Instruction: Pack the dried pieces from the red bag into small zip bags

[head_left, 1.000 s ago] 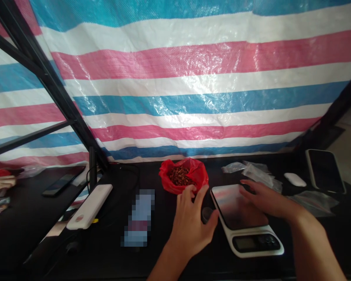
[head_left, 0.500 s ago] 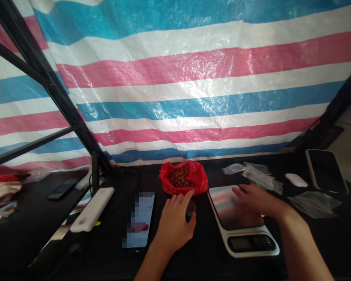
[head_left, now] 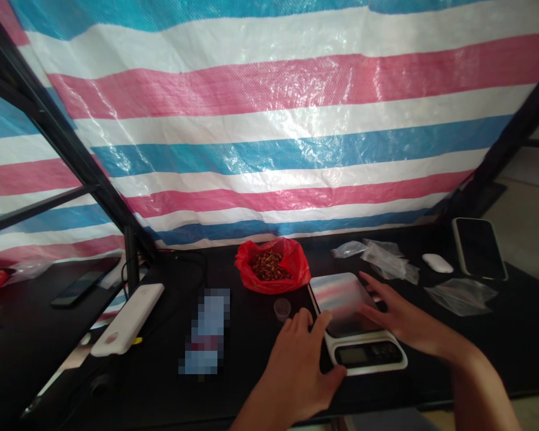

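A white kitchen scale (head_left: 372, 362) with a shiny metal plate and a dark display lies flat on the black table between my hands. My left hand (head_left: 300, 365) is at its left side, fingers spread, index finger by the plate's edge and thumb near the front left corner. On the right side, my right hand (head_left: 399, 317) has its fingers stretched out along the edge and its thumb over the plate. A small clear plastic cup (head_left: 282, 309) stands left of the scale, apart from my left hand. Behind it is an open red plastic bag (head_left: 299, 272) of small brown pieces (head_left: 269, 266).
Left of the cup lies a phone (head_left: 206, 332) with a blurred screen, then a white power bank (head_left: 128, 320). Clear plastic bags (head_left: 388, 260), a white case (head_left: 437, 263) and a propped dark-screened device (head_left: 480, 248) are at the right. A striped tarp (head_left: 269, 131) hangs behind.
My left hand has left the small cup and moved right to the scale's side. My right hand has shifted from over the plate toward the right edge. The view has shifted slightly.
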A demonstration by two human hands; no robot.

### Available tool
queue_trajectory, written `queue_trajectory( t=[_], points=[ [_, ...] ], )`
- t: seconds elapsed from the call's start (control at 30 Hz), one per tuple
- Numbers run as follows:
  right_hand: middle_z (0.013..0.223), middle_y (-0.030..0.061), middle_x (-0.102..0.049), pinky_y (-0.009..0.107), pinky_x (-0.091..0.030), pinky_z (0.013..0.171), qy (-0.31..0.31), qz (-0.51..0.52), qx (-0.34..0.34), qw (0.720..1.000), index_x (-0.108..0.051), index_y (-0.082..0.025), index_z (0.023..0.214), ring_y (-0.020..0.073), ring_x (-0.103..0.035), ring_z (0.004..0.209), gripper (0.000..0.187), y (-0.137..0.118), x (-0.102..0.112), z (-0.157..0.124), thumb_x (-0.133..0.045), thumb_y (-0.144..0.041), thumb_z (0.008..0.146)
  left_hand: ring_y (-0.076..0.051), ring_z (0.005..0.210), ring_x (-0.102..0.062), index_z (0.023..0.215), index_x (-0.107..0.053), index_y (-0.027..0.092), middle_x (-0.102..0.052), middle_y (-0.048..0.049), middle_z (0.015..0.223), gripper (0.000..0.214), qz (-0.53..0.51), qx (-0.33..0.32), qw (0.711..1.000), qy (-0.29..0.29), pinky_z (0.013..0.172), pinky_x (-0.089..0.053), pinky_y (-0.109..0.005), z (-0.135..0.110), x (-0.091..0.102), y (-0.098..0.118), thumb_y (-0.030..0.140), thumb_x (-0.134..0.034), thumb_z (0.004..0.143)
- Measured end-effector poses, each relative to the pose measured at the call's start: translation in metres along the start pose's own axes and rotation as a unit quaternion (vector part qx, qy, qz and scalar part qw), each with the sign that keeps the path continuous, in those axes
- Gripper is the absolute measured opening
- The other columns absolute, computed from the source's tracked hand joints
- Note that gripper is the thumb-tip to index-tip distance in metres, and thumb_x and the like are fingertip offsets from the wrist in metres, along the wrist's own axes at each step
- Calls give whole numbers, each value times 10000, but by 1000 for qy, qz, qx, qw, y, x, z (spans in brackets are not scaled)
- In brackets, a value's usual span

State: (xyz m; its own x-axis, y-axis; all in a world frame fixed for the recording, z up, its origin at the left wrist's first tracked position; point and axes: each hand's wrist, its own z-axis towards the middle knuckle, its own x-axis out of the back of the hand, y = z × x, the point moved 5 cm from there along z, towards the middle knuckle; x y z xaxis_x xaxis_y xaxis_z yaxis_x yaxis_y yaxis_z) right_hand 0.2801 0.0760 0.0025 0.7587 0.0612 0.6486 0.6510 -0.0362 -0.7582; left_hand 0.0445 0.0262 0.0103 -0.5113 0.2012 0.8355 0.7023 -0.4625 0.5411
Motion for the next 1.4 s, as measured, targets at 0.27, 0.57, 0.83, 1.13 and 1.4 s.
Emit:
queue_trajectory(
  t=[0.27, 0.57, 0.83, 1.13, 1.4],
  points=[
    [1629, 157, -401, 459, -452, 1138, -96, 47, 12, 994, -259, -259, 1633, 348, -484, 1434, 1000, -9, 5, -30, -737, -472, 782, -361, 1338, -534, 1494, -449, 266, -530, -127, 1504, 751, -39, 20, 999, -29, 1148, -416, -534, 9, -7, -4, 359, -743, 810],
    [1719, 79, -188, 474, -194, 1270, -124, -24, 19, 992, -188, -233, 1655, 344, -199, 1567, 1070, -7, 3, -25, -666, -265, 699, -395, 1487, -388, 1594, -321, 305, -406, -76, 1641, 831, -28, 27, 997, -68, 1232, -302, -579, 18, -8, -11, 407, -695, 859],
    [1689, 97, -244, 527, -237, 1237, -119, -35, 2, 992, -156, -263, 1659, 365, -250, 1532, 1112, -1, -1, -11, -653, -228, 665, -384, 1504, -377, 1614, -235, 377, -386, -96, 1650, 864, -14, 8, 998, -65, 1204, -336, -603, 25, -13, -9, 365, -695, 884],
    [1708, 108, -209, 462, -429, 1156, -86, 66, 16, 994, -156, -304, 1654, 344, -372, 1494, 1090, 20, 4, -14, -765, -445, 762, -374, 1525, -336, 1637, -202, 293, -332, -151, 1667, 764, -5, 0, 996, -85, 1213, -342, -575, 20, -13, -6, 374, -588, 983],
    [1573, 128, -464, 499, -550, 1025, 15, 82, 37, 996, -354, -345, 1587, 331, -628, 1231, 935, 23, 3, -5, -765, -545, 771, -390, 1475, -420, 1636, -216, 268, -364, -155, 1652, 694, 56, -10, 995, -77, 1170, -404, -585, 13, -17, -5, 383, -523, 1024]
  ],
)
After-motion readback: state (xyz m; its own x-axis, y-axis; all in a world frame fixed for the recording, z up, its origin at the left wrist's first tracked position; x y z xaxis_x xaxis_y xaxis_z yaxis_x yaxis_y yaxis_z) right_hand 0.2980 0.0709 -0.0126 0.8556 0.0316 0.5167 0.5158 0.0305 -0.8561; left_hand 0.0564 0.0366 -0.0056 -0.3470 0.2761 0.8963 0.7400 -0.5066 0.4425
